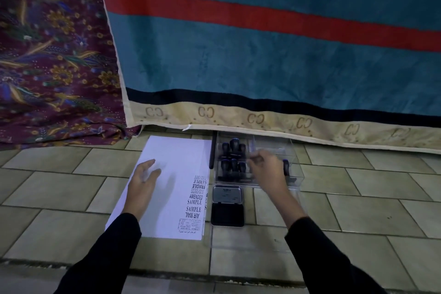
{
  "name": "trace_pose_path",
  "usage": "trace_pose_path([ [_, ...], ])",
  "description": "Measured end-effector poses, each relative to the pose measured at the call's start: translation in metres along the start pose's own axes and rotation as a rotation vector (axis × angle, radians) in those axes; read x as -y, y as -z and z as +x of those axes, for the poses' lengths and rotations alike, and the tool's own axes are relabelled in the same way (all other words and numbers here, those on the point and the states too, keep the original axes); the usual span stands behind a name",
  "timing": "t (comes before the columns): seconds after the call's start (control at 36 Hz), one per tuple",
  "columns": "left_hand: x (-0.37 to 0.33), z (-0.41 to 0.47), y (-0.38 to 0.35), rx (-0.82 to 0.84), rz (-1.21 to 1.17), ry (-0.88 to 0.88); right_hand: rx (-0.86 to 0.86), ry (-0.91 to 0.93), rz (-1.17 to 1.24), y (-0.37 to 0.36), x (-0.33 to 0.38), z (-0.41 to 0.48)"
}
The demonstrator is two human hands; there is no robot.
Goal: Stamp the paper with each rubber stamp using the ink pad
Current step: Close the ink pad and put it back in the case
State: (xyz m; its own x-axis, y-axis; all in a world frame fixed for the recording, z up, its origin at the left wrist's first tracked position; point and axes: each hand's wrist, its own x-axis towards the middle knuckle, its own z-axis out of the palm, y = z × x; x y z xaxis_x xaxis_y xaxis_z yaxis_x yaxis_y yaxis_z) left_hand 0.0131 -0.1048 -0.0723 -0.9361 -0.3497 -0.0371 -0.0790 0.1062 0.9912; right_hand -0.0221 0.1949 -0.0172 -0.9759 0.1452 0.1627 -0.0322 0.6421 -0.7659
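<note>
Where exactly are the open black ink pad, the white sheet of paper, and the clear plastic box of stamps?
Open black ink pad (227, 214), head view: on the dark pad surface.
White sheet of paper (171, 157), head view: on a blank part.
Clear plastic box of stamps (272, 144), head view: on its far wall.

paper (167, 174): white sheet flat on the tiled floor, a column of dark stamped words (SAMPLE, AIR MAIL, FRAGILE, AMENDED) down its right edge
ink pad (228, 206): small hinged case just right of the paper, open, silver lid laid back, dark pad facing up
rubber stamps (233, 157): dark-handled, upright in rows inside a clear box beyond the ink pad
</note>
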Motion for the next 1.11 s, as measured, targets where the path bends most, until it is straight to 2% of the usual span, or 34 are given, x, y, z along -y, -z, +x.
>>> trace_pose_path([
  [0.11,-0.004,-0.007,-0.007,0.014,0.225,-0.195,0.131,-0.096,-0.039,-0.006,-0.014,-0.033],
  [0.19,-0.008,-0.024,-0.022,0.056,0.384,-0.364,0.161,-0.132,-0.078,-0.014,-0.017,-0.04],
  [0.33,-0.003,-0.059,-0.057,0.404,0.679,-0.438,0.181,-0.138,-0.187,-0.023,-0.01,-0.04],
  [0.42,0.008,-0.064,-0.072,0.501,0.887,-0.483,0.186,-0.14,-0.236,-0.027,-0.007,-0.039],
  [0.58,0.014,-0.063,-0.074,0.466,0.888,-0.445,0.196,-0.142,-0.272,-0.03,-0.008,-0.038],
  [0.72,0.009,-0.065,-0.074,0.459,0.886,-0.464,0.15,-0.128,-0.141,-0.023,-0.014,-0.04],
  [0.81,0.006,-0.065,-0.075,0.459,0.89,-0.465,0.139,-0.06,-0.005,-0.015,-0.016,-0.046],
  [0.92,0.006,-0.064,-0.075,0.473,0.883,-0.466,0.246,0.098,0.101,-0.005,-0.022,-0.057],
  [1.11,0.006,-0.064,-0.071,0.51,0.838,-0.484,0.337,0.366,-0.022,0.002,-0.034,-0.074],
])
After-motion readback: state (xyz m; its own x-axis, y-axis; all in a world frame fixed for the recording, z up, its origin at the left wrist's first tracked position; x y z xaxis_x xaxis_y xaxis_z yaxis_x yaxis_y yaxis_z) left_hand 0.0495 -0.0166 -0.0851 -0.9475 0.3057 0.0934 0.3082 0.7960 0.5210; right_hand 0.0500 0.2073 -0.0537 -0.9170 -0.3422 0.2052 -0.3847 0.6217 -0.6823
